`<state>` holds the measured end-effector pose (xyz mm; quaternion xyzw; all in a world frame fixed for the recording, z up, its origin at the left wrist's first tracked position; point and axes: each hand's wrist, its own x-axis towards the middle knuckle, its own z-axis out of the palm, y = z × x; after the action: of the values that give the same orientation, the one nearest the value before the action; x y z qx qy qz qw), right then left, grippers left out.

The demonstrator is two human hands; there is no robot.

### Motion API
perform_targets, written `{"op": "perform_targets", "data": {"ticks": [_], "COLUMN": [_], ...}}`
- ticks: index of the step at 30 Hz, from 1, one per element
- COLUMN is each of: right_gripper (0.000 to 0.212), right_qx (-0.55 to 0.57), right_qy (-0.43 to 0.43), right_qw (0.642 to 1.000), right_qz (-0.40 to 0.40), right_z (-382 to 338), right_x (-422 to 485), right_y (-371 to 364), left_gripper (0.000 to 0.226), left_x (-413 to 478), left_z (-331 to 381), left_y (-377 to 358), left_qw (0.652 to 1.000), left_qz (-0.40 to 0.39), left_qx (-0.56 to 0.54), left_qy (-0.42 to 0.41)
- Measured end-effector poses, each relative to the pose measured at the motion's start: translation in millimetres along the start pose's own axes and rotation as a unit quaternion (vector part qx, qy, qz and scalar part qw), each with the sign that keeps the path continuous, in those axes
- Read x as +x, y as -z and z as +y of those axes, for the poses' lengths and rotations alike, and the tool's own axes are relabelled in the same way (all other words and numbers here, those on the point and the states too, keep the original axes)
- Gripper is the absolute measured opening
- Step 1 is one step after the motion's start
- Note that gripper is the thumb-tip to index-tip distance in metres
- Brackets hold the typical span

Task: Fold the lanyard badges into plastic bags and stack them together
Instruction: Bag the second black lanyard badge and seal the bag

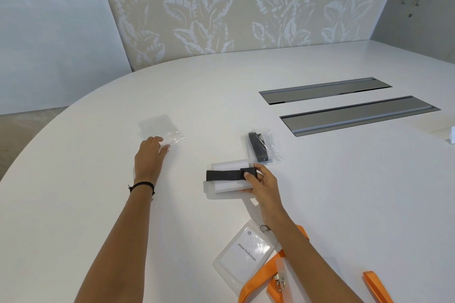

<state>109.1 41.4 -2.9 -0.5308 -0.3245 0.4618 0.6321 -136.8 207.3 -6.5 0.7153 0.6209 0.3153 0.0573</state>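
Step in hand: an empty plastic bag (pixel 160 128) is being fetched for the wrapped badge (pixel 227 188), as judged from the reach.
Left hand: the left hand (pixel 150 155) is laid on the bag's near edge, towards the left edge of the table (pixel 98 204). The fingers are straight and slightly apart, and nothing is pinched.
Right hand: the right hand (pixel 261 183) is clamped on the wrapped badge near the table's middle. The thumb is pressed on the black strap (pixel 222 175) and the fingers are curled beneath.
Finished piece: one bagged badge (pixel 261 146) is set just beyond the right hand.
Waiting: an orange-lanyard badge (pixel 246 253) is left at the near edge, partly under the right forearm.
Method: thumb pressure should be kept on the strap so the wrap is not loosened. A single film should be peeled off, though whether several are piled there cannot be told. The mouth should be turned towards the badge.
Risk: thin film is likely to cling and crumple if dragged flat.
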Motion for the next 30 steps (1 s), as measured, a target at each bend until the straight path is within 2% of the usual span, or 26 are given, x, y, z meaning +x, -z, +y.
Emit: {"op": "perform_targets", "data": {"ticks": [5,11,16,21,30], "right_gripper": [0.023,0.023,0.022,0.023,0.019], "right_qx": [-0.001,-0.005,-0.011,-0.014,-0.021], "right_qy": [-0.001,-0.001,-0.001,-0.003,-0.006], "right_qw": [1.0,1.0,1.0,1.0,1.0], "right_qz": [0.001,0.0,0.0,0.003,-0.002], "right_z": [-0.1,0.0,0.3,0.6,-3.9], "right_x": [0.4,0.1,1.1,0.8,-1.4], "right_y": [0.6,0.4,0.5,0.1,-0.3], "left_gripper": [0.028,0.023,0.03,0.021,0.023], "left_x": [2.9,0.7,-0.8,-2.5,-11.1], "left_z": [-1.9,2.4,3.2,2.0,6.5], "left_y": [-2.3,1.3,3.0,4.2,7.9], "left_qw": [0.999,0.999,1.0,1.0,0.996], "left_qz": [-0.009,-0.003,0.003,0.007,0.064], "left_qx": [0.034,0.035,0.025,0.009,0.035], "left_qy": [-0.005,-0.007,-0.001,0.003,-0.043]}}
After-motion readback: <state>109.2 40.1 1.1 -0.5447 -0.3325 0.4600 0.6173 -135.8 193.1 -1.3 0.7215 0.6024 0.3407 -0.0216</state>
